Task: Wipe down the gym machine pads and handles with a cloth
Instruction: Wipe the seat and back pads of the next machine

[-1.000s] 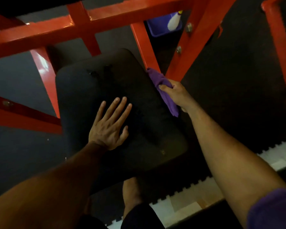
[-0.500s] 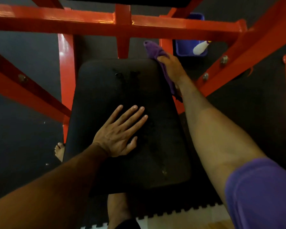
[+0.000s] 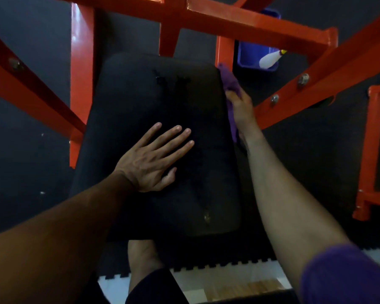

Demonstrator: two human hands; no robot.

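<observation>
The left hand (image 3: 154,159) rests flat, fingers spread, on the black seat pad (image 3: 140,102), steadying it. The right hand (image 3: 239,108) grips the purple cloth (image 3: 228,84) against the pad's right edge. Half a second ago the cloth was at the far right corner; it has drawn back nearer along that edge. Judgement: edge wiping is underway; the handles remain.

Dim scene, soft overall blur, glare on red frame (image 3: 81,69), wide-angle bending at edges
</observation>
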